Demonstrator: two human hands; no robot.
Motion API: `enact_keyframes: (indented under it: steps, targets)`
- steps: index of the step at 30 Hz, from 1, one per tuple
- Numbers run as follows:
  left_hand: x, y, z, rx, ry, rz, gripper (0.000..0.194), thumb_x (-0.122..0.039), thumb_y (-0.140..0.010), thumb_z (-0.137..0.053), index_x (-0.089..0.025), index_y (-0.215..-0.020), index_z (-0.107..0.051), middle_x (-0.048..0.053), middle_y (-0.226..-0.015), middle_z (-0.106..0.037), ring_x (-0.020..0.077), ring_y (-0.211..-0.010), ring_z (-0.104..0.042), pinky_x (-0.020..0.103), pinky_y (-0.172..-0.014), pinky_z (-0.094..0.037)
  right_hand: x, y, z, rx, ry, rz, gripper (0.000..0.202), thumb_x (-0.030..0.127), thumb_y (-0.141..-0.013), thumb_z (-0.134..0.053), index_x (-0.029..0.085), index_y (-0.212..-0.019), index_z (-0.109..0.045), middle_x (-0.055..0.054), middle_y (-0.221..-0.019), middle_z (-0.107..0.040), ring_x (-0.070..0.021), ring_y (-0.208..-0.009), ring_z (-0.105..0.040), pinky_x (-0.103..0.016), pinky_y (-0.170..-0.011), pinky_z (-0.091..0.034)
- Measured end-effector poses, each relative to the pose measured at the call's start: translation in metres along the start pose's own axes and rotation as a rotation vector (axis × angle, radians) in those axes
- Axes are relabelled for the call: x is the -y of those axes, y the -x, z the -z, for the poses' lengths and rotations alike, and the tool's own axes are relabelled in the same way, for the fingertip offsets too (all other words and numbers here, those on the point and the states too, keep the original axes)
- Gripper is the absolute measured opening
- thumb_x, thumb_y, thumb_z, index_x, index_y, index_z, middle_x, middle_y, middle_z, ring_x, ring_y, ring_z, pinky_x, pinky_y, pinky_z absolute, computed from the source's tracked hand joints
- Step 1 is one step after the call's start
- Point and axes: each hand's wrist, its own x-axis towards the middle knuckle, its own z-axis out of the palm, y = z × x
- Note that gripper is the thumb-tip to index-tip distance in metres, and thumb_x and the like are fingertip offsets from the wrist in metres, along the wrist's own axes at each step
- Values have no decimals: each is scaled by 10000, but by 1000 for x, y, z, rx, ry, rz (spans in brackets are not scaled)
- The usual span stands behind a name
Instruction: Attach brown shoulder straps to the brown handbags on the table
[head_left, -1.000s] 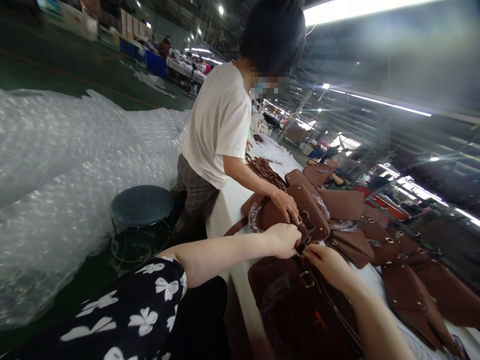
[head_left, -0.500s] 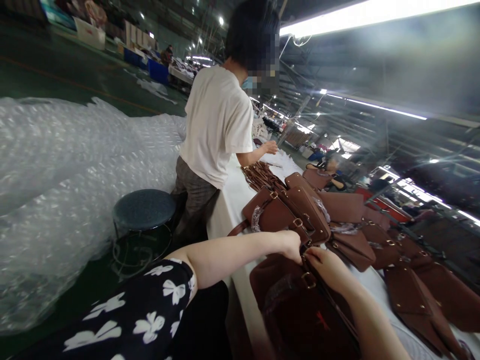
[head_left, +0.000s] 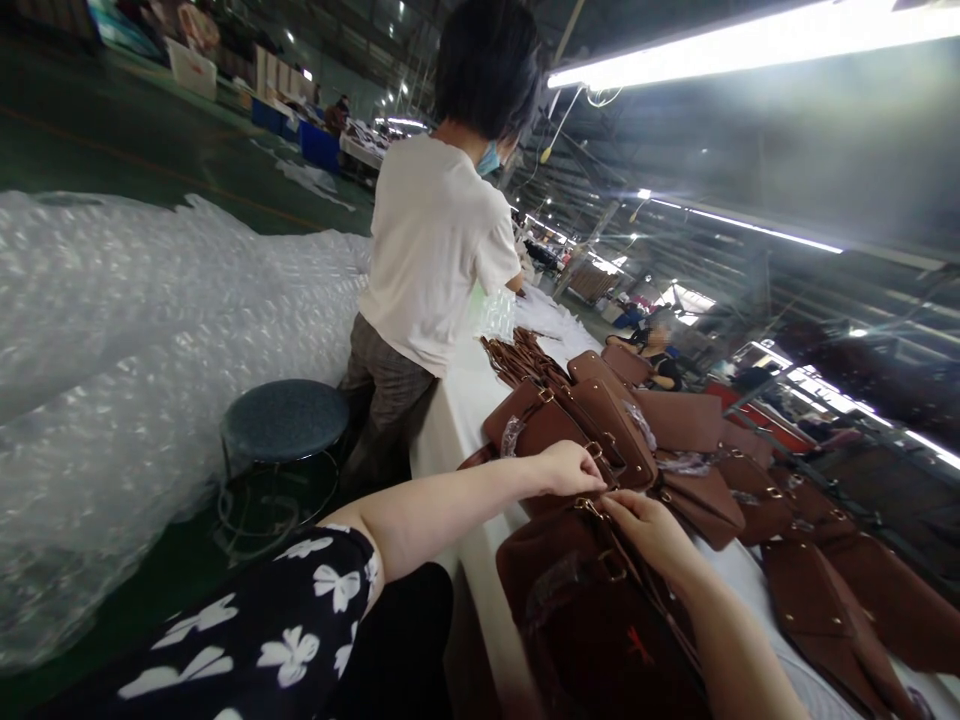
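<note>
A dark brown handbag (head_left: 577, 620) with a small red mark and gold-coloured hardware lies on the white table right before me. Over its top edge my left hand (head_left: 571, 468) is closed in a pinch, its fingertips close to my right hand. What those fingers hold is too small to make out. My right hand (head_left: 649, 525) pinches the top of the handbag beside a gold metal clasp (head_left: 587, 507); its curled fingers partly hide the spot. Clear plastic wraps the bag's handle. Directly beyond the hands rests another brown handbag (head_left: 517, 425).
Several brown bags (head_left: 682, 420) fill the right side of the white table (head_left: 469, 400), with a bundle of brown straps (head_left: 521, 355) farther back. A co-worker (head_left: 435, 240) in a white shirt stands ahead. To the left are a round stool (head_left: 285, 420) and heaped bubble wrap (head_left: 150, 350).
My left hand has risen slightly and turned, so its pinching fingers show more. The gold clasp beside the right hand has come into view. The co-worker's forearm has moved out of sight.
</note>
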Motion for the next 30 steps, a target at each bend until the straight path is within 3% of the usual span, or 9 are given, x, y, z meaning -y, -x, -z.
enact_keyframes:
  steps: [5, 7, 10, 16, 19, 23, 27, 30]
  targets:
    - [12, 0, -1, 91, -156, -163, 298, -353, -819, -664, -162, -1036, -736, 53, -951, -751, 167, -835, -675, 229, -729, -491, -10, -6, -3, -66, -6, -49, 448, 551, -869, -393, 201, -824, -669, -1, -587, -615, -183, -578, -562, -290, -567, -431]
    - [18, 1, -2, 175, -267, -270, 321, -351, -820, -669, -177, -1085, -716, 63, -1024, -740, 189, -898, -676, 253, -783, -497, -13, -11, -1, -91, 16, -54, 439, 552, -864, -379, 210, -797, -645, 3, -578, -594, -183, -569, -543, -291, -558, -415]
    - [26, -1, -3, 224, -319, -329, 253, -315, -856, -636, -202, -1068, -717, 49, -1073, -731, 193, -981, -666, 258, -847, -484, -12, -14, 3, -104, 69, -34, 413, 539, -868, -360, 221, -784, -610, -21, -710, -640, -206, -713, -586, -310, -672, -444]
    - [38, -17, -9, 233, -194, -253, 188, -275, -815, -688, -206, -986, -730, 7, -952, -735, 158, -902, -660, 238, -830, -480, 5, -7, 3, 49, 256, 67, 337, 431, -903, -341, 231, -714, -534, -31, -795, -619, -196, -794, -579, -293, -741, -436]
    - [46, -24, -13, 253, 84, -87, 173, -266, -784, -705, -190, -938, -728, -12, -819, -709, 122, -742, -645, 249, -778, -510, 12, -2, -1, 115, 410, 79, 302, 319, -916, -346, 215, -718, -550, -60, -884, -615, -192, -814, -583, -306, -761, -414]
    - [57, -32, -17, 293, 377, 79, 113, -209, -732, -713, -169, -838, -710, -35, -683, -652, 97, -617, -614, 264, -710, -542, 24, -1, -4, 164, 611, 71, 328, 247, -966, -302, 193, -864, -609, -95, -995, -601, -207, -862, -610, -320, -741, -386]
    - [62, -36, -15, 314, 389, 72, 69, -205, -738, -702, -173, -799, -710, -34, -673, -660, 105, -633, -633, 266, -713, -550, 41, -5, -6, 217, 774, 56, 329, 177, -960, -321, 180, -965, -650, -113, -980, -599, -240, -850, -650, -320, -668, -366]
    - [57, -32, -13, 299, 286, 54, 132, -241, -774, -674, -170, -875, -720, -14, -712, -688, 122, -673, -663, 265, -721, -557, 49, -10, -10, 223, 850, 41, 348, 141, -947, -331, 183, -1046, -661, -125, -985, -608, -257, -861, -670, -316, -645, -368]
